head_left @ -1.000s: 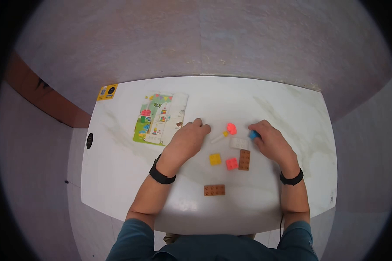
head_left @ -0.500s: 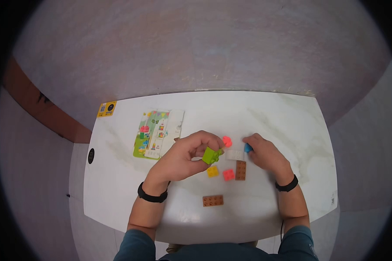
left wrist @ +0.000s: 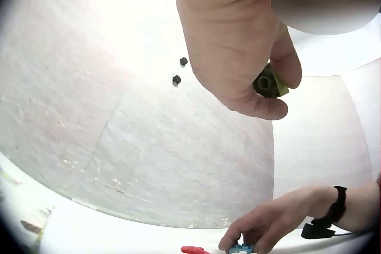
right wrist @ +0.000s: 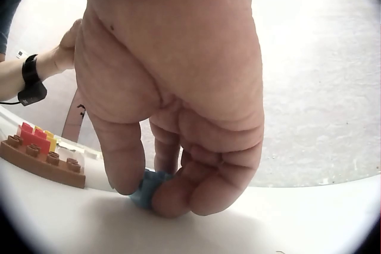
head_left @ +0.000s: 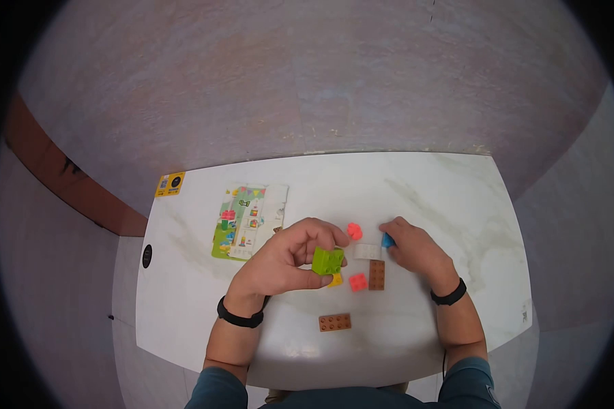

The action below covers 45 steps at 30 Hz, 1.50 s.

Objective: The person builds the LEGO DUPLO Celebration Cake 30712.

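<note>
Raised above the table, my left hand (head_left: 280, 262) pinches a lime green toy brick (head_left: 327, 261) between thumb and fingers, its studs turned to the right. Below it, a yellow brick (head_left: 335, 280) is partly covered. My right hand (head_left: 418, 252) rests low at the tabletop, and its thumb and fingers pinch a blue brick (right wrist: 141, 196), mostly hidden by them. Just left of that hand lies a white brick (head_left: 368, 251), with a coral flower-shaped piece (head_left: 355, 231) behind it. A brown brick (head_left: 376, 275) and a coral brick (head_left: 358, 281) lie side by side in front.
Another brown brick (head_left: 335, 322) lies alone nearer the table's front edge. An illustrated booklet (head_left: 273, 204) is spread at the back left, beyond the left hand. A yellow label (head_left: 170, 184) marks the far left corner of the white table (head_left: 457, 191).
My left hand has come up and toward me from beside the booklet, now showing the green brick. The right hand stays on the blue brick. The head view has tilted up slightly.
</note>
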Motion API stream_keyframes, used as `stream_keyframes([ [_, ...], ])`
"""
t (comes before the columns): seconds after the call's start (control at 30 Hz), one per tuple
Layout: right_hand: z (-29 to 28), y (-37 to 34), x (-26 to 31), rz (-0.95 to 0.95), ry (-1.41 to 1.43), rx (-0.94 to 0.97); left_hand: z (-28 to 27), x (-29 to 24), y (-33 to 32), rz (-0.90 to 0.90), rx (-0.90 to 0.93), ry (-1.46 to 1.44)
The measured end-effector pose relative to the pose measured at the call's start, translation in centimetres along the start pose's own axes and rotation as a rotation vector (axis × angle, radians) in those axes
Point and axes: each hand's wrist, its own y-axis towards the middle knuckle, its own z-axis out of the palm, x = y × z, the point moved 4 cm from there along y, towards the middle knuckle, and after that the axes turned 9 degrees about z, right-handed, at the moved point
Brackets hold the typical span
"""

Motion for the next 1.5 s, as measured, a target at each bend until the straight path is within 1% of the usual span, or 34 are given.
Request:
stream_keyframes([
  [0.03, 0.0, 0.0, 0.0, -0.002, -0.002, -0.002, -0.1, 0.2, -0.1, -0.048, -0.026, -0.026],
  [0.17, 0.0, -0.1, 0.2, -0.007, -0.003, -0.016, 0.1, 0.6, 0.0, -0.076, -0.089, -0.081],
  [0.23, 0.1, 0.0, 0.1, -0.013, 0.003, -0.022, -0.1, 1.0, -0.1, -0.079, -0.029, -0.020],
  [0.37, 0.2, 0.1, -0.1, -0.030, 0.015, -0.042, 0.1, 0.4, -0.1, -0.122, -0.029, 0.063],
  [0.43, 0.4, 0.2, -0.4, -0.011, 0.040, -0.030, 0.0, 0.1, -0.2, -0.214, -0.044, 0.195],
  [0.47, 0.4, 0.2, -0.4, -0.009, 0.040, -0.027, 0.2, -0.1, -0.1, -0.217, -0.045, 0.192],
  [0.53, 0.3, 0.1, -0.5, 0.008, 0.038, -0.026, 0.6, -0.1, -0.1, -0.257, -0.113, 0.102],
  [0.57, 0.2, 0.1, -0.4, 0.010, 0.038, -0.024, 0.5, 0.1, 0.0, -0.259, -0.113, 0.100],
  [0.63, 0.1, 0.0, -0.2, 0.004, 0.018, -0.025, 0.2, -0.3, 0.2, -0.087, -0.039, 0.452],
  [0.67, 0.1, 0.0, -0.3, 0.004, 0.018, -0.024, 0.2, -0.2, 0.3, -0.088, -0.040, 0.452],
  [0.87, 0.0, 0.0, -0.3, 0.001, 0.039, -0.020, -0.4, 0.9, 0.1, -0.040, -0.082, 0.376],
  [0.93, 0.1, 0.1, -0.3, 0.021, 0.022, 0.018, -0.7, 1.4, 0.0, -0.163, -0.164, 0.121],
  [0.97, 0.1, 0.1, -0.3, 0.020, 0.021, 0.017, -0.7, 1.4, 0.1, -0.162, -0.164, 0.121],
  [1.03, 0.2, 0.1, -0.6, 0.031, 0.027, 0.018, -1.0, 1.6, 0.2, -0.218, -0.272, -0.020],
  [1.07, 0.3, 0.2, -0.8, 0.029, 0.026, 0.016, -1.1, 1.6, 0.2, -0.216, -0.273, -0.018],
  [1.13, 0.4, 0.2, -1.1, 0.020, 0.054, -0.009, -1.4, 2.1, 0.1, -0.194, -0.335, -0.227],
  [1.17, 0.5, 0.2, -1.1, 0.017, 0.054, -0.010, -1.5, 2.1, 0.1, -0.192, -0.336, -0.225],
  [1.23, 0.5, 0.2, -1.2, 0.049, 0.055, 0.001, -1.5, 2.3, 0.1, -0.221, -0.311, -0.431],
  [1.37, 0.4, 0.4, -1.1, 0.069, 0.031, 0.020, -1.3, 2.3, 0.3, -0.227, -0.308, -0.473],
  [1.43, 0.7, 0.7, -1.4, 0.062, -0.002, -0.011, -1.5, 2.3, 0.2, -0.230, -0.300, -0.314],
  [1.47, 1.0, 0.4, -1.5, 0.074, 0.004, 0.009, -1.4, 2.6, 0.0, -0.250, -0.306, -0.327],
  [1.5, 0.6, 0.4, -1.4, 0.042, 0.001, -0.037, -1.6, 2.5, 0.1, -0.207, -0.282, -0.060],
])
